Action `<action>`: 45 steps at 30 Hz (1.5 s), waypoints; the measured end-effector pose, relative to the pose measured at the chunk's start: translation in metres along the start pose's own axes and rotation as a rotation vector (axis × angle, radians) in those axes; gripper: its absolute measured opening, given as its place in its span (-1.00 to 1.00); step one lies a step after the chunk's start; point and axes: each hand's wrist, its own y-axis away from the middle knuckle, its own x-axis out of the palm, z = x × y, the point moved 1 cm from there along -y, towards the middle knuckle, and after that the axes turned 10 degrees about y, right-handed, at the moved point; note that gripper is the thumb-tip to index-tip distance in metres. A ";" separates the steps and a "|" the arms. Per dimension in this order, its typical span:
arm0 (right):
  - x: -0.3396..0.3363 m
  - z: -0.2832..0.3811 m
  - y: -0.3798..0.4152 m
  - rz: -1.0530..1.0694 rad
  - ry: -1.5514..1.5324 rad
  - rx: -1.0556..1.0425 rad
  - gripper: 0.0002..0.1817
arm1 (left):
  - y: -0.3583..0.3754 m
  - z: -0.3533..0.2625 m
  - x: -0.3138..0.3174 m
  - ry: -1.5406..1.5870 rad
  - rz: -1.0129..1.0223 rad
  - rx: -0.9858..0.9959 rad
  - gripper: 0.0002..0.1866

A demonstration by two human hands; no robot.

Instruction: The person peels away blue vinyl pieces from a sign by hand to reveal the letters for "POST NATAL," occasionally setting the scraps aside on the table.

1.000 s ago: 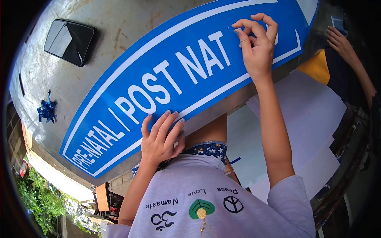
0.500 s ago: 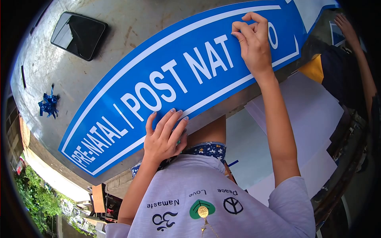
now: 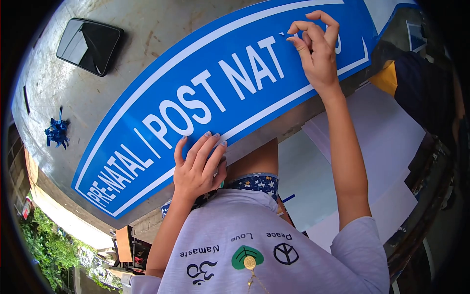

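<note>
A long blue sign with white lettering and a white border lies across the work surface; "PRE-NATAL / POST NAT" is readable on it. My left hand rests on its lower edge below "POST", fingers spread and tips on the blue face. Over the right part of the sign, my right hand has its thumb and index finger drawn together in a pinch. A small white point shows just left of those fingertips. Whatever is in the pinch I cannot make out. The hand covers part of the lettering to the right of "NAT".
On the metal table lie a black phone and a blue ribbon bow. White sheets are at the right, below the sign. A dark and yellow cloth is beyond them, near another person's arm.
The pinching right hand has shifted slightly in view, and a small white point now shows by its fingertips. My left hand stays on the lower edge. The other person's hand has dropped from view.
</note>
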 end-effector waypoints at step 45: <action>-0.021 0.000 0.035 0.049 -0.089 -0.170 -0.94 | 0.002 0.001 0.004 -0.224 0.025 0.057 -0.49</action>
